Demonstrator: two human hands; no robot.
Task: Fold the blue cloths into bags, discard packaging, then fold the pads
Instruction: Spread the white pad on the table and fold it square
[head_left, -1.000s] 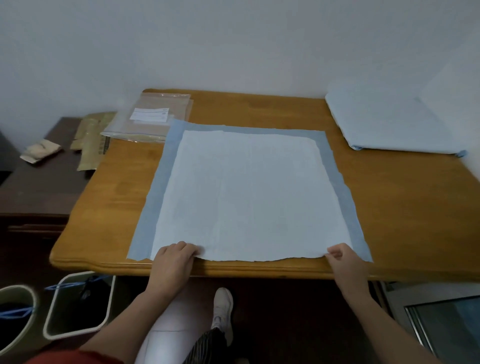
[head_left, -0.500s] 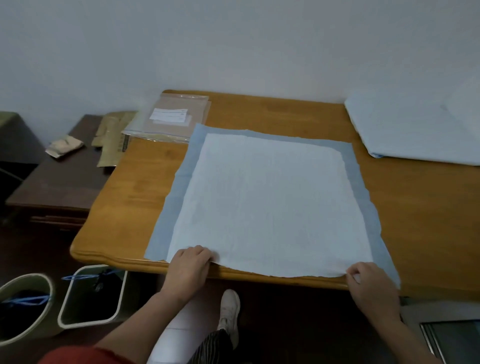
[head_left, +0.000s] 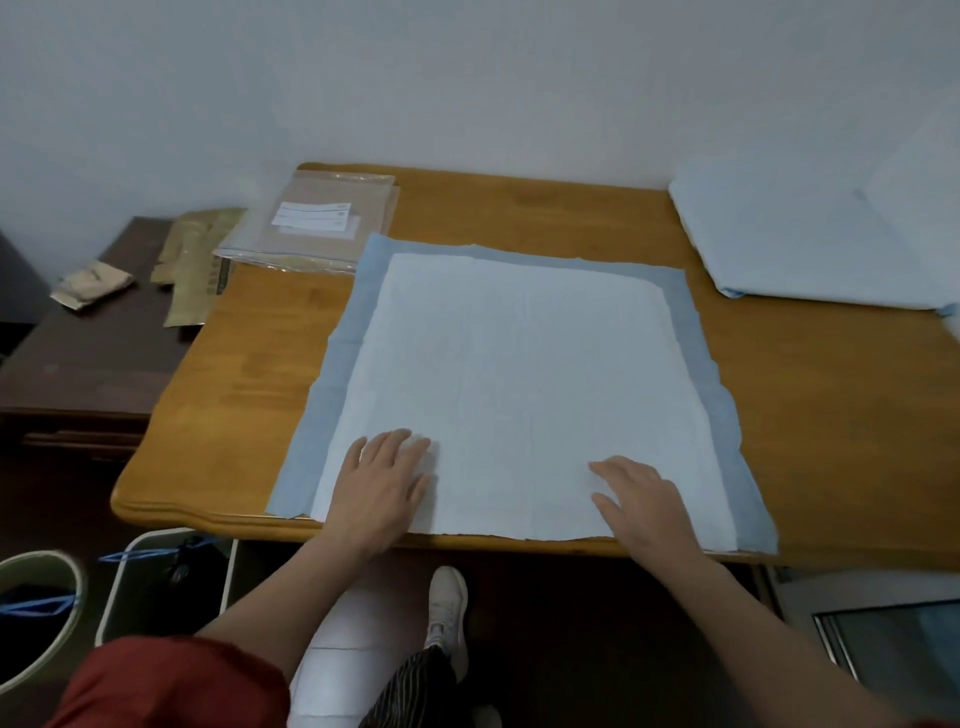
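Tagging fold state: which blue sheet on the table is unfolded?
The blue-bordered white pad, spread flat at the near edge under the left hand and right hand. The pale blue sheet at the far right lies folded.

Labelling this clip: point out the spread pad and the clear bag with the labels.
spread pad (head_left: 519, 374): head view, on its white middle.
clear bag (head_left: 311, 214): head view, on its white label.

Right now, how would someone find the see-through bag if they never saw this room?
Start at the big wooden table. Go to its far left corner, just past the spread-out blue pad: the bag lies flat there. It alone is see-through with a white label; the packets on the dark side table beside it are brown.
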